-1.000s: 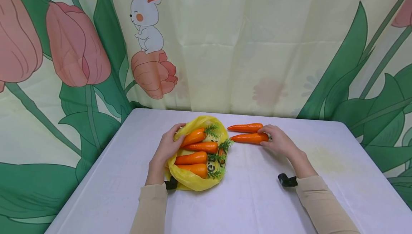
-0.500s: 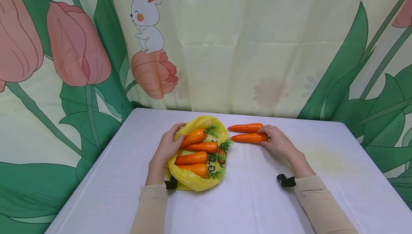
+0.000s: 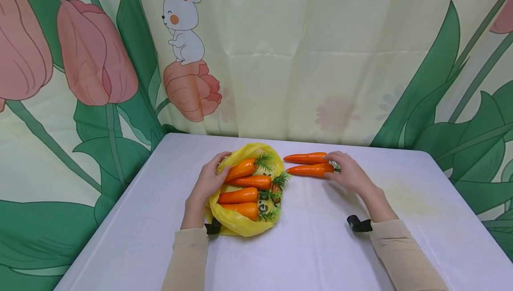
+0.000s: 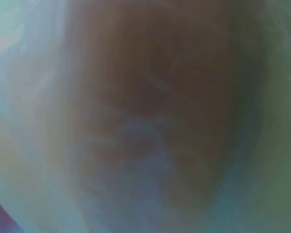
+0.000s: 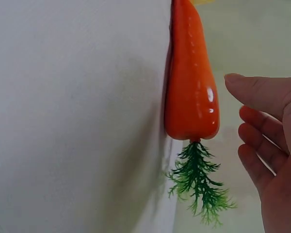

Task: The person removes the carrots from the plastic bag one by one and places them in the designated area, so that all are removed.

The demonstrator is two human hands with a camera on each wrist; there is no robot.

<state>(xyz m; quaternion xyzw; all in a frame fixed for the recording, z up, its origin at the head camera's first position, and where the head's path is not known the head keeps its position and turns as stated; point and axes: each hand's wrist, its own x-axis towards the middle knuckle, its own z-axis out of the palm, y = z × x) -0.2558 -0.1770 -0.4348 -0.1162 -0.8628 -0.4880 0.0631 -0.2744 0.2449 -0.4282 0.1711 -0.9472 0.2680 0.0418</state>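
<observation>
My left hand [image 3: 209,179] grips the left side of the rim of a yellow plastic bag [image 3: 245,150], with the thumb over the edge near the carrots inside. Several orange carrots [image 3: 239,196] with green tops lie in the bag's mouth, tips pointing left. Right of the bag, two more carrots lie side by side, a back carrot [image 3: 305,157] and a front carrot [image 3: 308,170]. Around their leafy ends my right hand [image 3: 348,173] hovers with fingers and thumb spread; in the right wrist view it stands apart from a carrot [image 5: 191,92]. The left wrist view is a dim blur.
A white cloth covers the table [image 3: 312,242]. Behind it hangs a curtain [image 3: 272,59] printed with tulips and a rabbit. A black wrist camera [image 3: 358,224] sticks out beside the right sleeve, another [image 3: 213,227] beside the left.
The right hand has let go of the front carrot, its fingers spreading and shifting slightly right, so the leafy top shows. The left hand and the bag stay put.
</observation>
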